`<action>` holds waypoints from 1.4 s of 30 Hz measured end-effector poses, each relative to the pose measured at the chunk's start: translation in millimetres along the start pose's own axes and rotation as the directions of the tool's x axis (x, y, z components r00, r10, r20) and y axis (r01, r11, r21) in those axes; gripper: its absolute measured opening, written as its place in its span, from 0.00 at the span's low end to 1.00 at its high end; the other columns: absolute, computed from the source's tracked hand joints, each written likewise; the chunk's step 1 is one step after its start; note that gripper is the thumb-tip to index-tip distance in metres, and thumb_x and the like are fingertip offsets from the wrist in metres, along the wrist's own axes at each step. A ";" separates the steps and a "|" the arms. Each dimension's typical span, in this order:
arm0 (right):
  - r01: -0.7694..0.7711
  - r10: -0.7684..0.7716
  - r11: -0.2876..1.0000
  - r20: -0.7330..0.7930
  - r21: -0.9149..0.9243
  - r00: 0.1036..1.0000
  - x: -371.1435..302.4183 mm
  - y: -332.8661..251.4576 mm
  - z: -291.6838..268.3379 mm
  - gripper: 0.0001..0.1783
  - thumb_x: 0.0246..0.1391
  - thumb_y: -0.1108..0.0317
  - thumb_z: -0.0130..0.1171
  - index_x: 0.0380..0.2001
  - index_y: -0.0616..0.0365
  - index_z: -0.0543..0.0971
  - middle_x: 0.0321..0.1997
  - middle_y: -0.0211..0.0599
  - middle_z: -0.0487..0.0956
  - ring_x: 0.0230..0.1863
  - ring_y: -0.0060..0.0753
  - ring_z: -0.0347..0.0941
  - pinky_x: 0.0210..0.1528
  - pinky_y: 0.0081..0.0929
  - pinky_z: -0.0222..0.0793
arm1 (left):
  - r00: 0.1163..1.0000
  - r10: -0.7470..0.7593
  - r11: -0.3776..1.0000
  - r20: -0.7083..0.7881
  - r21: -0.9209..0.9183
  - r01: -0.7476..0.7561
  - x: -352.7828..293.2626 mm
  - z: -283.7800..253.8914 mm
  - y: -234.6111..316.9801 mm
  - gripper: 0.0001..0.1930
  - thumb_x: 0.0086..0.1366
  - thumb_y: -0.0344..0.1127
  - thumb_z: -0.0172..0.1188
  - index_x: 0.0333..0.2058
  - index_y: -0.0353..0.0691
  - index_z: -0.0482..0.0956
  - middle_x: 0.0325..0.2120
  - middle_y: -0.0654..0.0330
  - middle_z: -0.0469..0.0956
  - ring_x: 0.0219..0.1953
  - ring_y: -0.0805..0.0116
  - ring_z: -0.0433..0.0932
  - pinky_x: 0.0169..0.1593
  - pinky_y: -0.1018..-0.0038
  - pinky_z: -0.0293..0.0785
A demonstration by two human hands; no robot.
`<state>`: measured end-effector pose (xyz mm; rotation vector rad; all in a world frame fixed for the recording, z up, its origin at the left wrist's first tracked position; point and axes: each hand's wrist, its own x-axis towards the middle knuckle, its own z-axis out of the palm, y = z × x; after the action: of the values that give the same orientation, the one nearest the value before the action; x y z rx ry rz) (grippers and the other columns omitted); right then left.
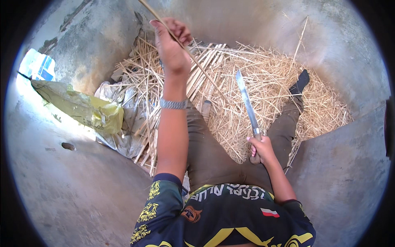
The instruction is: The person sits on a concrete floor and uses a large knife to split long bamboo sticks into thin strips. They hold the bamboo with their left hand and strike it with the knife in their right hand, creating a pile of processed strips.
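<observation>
My left hand (175,45) is raised toward the far side with the thumb on one side of a long, thin bamboo strip (203,71) and curled fingers on the other. It is slightly blurred. The strip slants from the top edge down to the right, over the pile. In my right hand (262,149) is the handle of a machete (247,103), fingers wrapped round it above my thigh. Its long steel blade points away from me, over the shavings. Split bamboo strips (210,57) lie in a bundle beyond my left forearm.
Thin bamboo shavings (263,78) cover the floor around my outstretched leg (284,119). At left, a yellowish plastic sack (98,109) hangs by the pile. Concrete walls (255,20) rise behind, with a blue-and-white bag (38,66) at far left. A wooden piece (206,110) lies beside my left thigh.
</observation>
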<state>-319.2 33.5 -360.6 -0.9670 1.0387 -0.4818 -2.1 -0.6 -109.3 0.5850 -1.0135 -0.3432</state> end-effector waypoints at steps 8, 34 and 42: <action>0.213 -0.220 0.975 -0.109 -0.067 0.969 -1.6 -27.1 4.0 0.17 0.58 0.61 0.70 0.26 0.58 0.74 0.15 0.24 0.70 0.11 0.16 0.62 0.13 0.20 0.58 | 0.966 -0.079 0.982 0.246 0.184 0.034 -16.2 26.1 -5.6 0.21 0.80 0.54 0.39 0.36 0.42 0.65 0.22 0.69 0.64 0.21 0.78 0.62 0.25 0.82 0.55; -0.136 0.140 0.954 -0.006 -0.268 0.990 42.2 23.4 51.3 0.14 0.53 0.68 0.62 0.20 0.56 0.68 0.14 0.28 0.68 0.10 0.22 0.63 0.11 0.26 0.60 | 0.996 -0.088 0.996 0.015 0.035 0.087 -22.7 32.4 -77.6 0.25 0.79 0.53 0.46 0.22 0.48 0.64 0.16 0.74 0.58 0.16 0.84 0.55 0.19 0.81 0.50; -0.402 0.356 0.910 0.310 0.101 0.882 46.8 9.1 38.2 0.16 0.56 0.71 0.61 0.20 0.50 0.65 0.12 0.22 0.64 0.11 0.17 0.58 0.11 0.22 0.55 | 1.000 0.001 0.990 -0.002 0.138 0.000 -27.0 32.8 -68.1 0.27 0.76 0.60 0.46 0.24 0.45 0.65 0.16 0.72 0.58 0.15 0.83 0.54 0.17 0.80 0.48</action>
<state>-264.9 20.4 -385.3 -0.6402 0.8823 -0.0912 -44.1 -50.4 -156.1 0.7097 -1.0406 -0.2730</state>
